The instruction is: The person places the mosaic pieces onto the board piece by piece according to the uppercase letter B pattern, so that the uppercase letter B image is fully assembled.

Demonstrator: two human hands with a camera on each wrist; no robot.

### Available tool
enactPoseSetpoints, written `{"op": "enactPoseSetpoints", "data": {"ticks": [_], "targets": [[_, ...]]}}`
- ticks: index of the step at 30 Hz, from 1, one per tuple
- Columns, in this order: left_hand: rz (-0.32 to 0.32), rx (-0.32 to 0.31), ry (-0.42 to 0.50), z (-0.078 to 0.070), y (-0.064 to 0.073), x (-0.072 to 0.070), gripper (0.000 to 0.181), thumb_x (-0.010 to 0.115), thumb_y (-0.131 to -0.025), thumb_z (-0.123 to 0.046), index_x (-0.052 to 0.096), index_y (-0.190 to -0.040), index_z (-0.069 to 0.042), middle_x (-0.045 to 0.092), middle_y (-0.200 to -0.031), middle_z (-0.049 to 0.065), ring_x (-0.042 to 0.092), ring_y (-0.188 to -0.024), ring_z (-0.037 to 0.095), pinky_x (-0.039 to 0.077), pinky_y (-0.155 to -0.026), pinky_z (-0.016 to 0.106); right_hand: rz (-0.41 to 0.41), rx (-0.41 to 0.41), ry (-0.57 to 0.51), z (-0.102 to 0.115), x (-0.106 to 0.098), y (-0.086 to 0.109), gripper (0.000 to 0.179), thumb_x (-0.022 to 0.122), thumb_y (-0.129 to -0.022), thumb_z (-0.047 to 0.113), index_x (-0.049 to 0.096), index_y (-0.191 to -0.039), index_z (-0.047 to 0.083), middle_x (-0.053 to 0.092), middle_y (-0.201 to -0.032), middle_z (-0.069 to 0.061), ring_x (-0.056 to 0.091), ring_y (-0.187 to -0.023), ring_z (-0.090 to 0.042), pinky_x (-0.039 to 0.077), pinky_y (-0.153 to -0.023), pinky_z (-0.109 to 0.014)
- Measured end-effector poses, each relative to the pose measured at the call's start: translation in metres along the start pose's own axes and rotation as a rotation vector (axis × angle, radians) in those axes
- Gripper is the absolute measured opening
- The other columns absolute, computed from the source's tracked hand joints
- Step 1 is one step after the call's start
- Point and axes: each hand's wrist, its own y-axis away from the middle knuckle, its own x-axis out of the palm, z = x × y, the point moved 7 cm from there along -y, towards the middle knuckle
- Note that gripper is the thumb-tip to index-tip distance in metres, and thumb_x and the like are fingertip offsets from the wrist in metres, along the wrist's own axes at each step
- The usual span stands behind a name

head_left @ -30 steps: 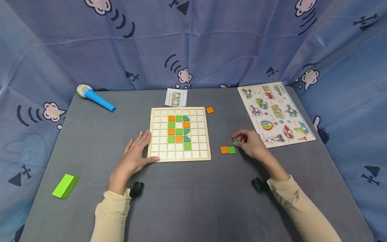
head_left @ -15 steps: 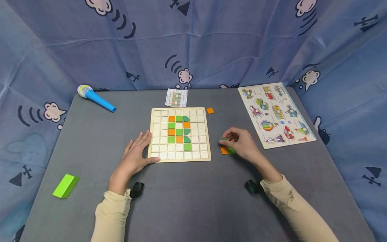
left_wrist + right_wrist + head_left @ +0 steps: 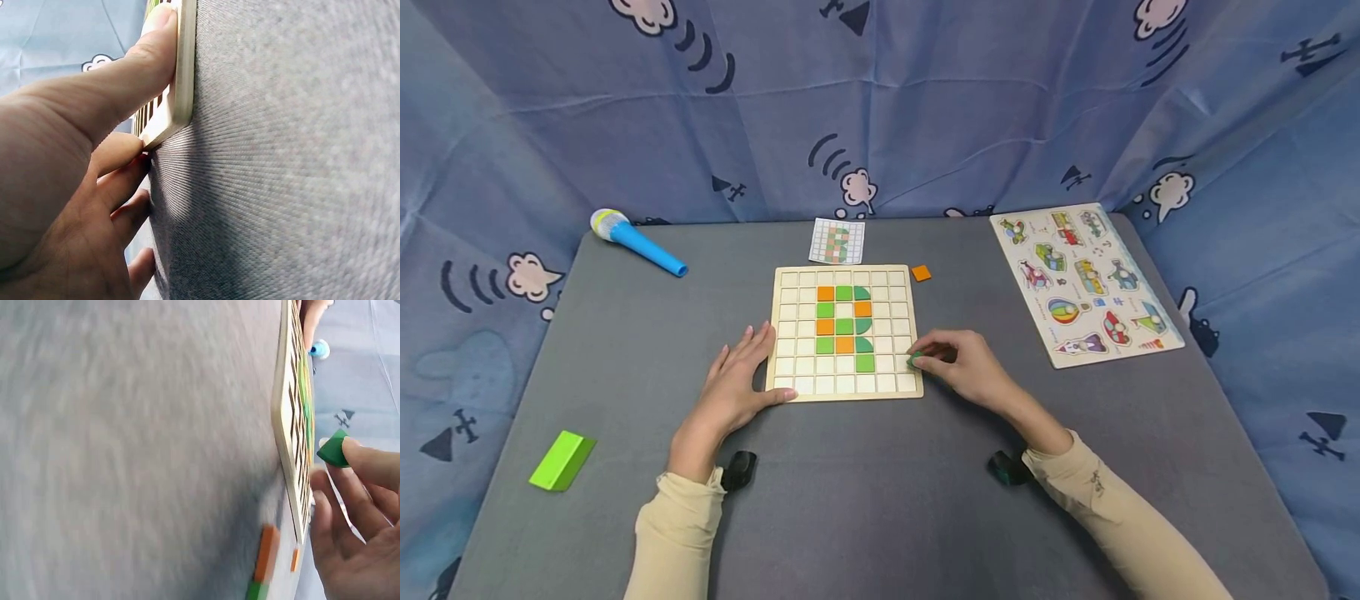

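A square wooden grid board [image 3: 789,312] lies mid-table, with orange and green tiles [image 3: 844,325] in some cells. My left hand [image 3: 733,387] rests at its left edge, fingers extended, thumb on the near-left corner. In the left wrist view, the thumb [image 3: 137,72] lies over the board's rim. My right hand [image 3: 970,367] pinches a small green tile with a curved side [image 3: 334,449] between thumb and fingers, at the board's right edge. Beneath that hand, an orange tile [image 3: 267,553] and a green tile [image 3: 256,591] lie on the table, hidden in the head view.
A small pattern card [image 3: 837,242] lies behind the board, and a loose orange tile [image 3: 921,272] beside its far-right corner. At right is a picture puzzle board [image 3: 1075,287]. A toy microphone [image 3: 638,243] and a bright green block [image 3: 562,461] lie at left.
My right hand has moved left from beside the loose tiles to the board's right edge, carrying the green tile. The left hand stays in place on the board.
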Motion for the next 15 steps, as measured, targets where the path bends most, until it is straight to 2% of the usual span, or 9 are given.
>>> {"op": "enactPoseSetpoints", "data": {"ticks": [1,6,9,15], "targets": [[0.0,0.001,-0.001,0.0,0.0,0.0,0.107,0.085,-0.092,-0.033,0.017,-0.171,-0.009,0.013,-0.179,0.013,0.005,-0.167,0.036,-0.001,-0.133,0.061,-0.004,-0.011,0.004,0.002,0.002,-0.001,0.014,0.081,-0.094,0.01,0.083,-0.108,0.01,0.079,-0.105,-0.007,0.07,-0.089,-0.018,0.056,-0.078,-0.029],[0.001,0.001,0.0,0.0,0.0,0.0,0.107,0.085,-0.092,-0.033,0.017,-0.171,-0.009,0.013,-0.179,0.013,0.005,-0.167,0.036,-0.001,-0.133,0.061,-0.012,-0.045,-0.004,0.009,0.015,-0.005,0.011,0.086,-0.089,0.012,0.085,-0.1,0.013,0.073,-0.088,-0.002,0.058,-0.076,-0.017,0.047,-0.068,-0.026],[0.002,0.0,0.0,0.0,0.001,-0.001,0.107,0.085,-0.092,-0.033,0.017,-0.171,-0.008,0.013,-0.179,0.014,0.006,-0.167,0.036,-0.001,-0.133,0.061,0.002,-0.021,-0.027,0.012,0.025,-0.008,0.009,0.087,-0.089,0.012,0.084,-0.097,0.013,0.072,-0.081,0.0,0.058,-0.068,-0.014,0.046,-0.062,-0.023],[0.002,0.004,0.002,-0.002,0.002,-0.003,0.106,0.084,-0.092,-0.032,0.017,-0.17,-0.007,0.013,-0.179,0.015,0.006,-0.167,0.036,-0.001,-0.133,0.062,-0.005,0.033,-0.029,0.018,0.041,-0.013,0.007,0.087,-0.088,0.012,0.08,-0.09,0.012,0.075,-0.078,0.0,0.06,-0.064,-0.012,0.046,-0.059,-0.022]]}}
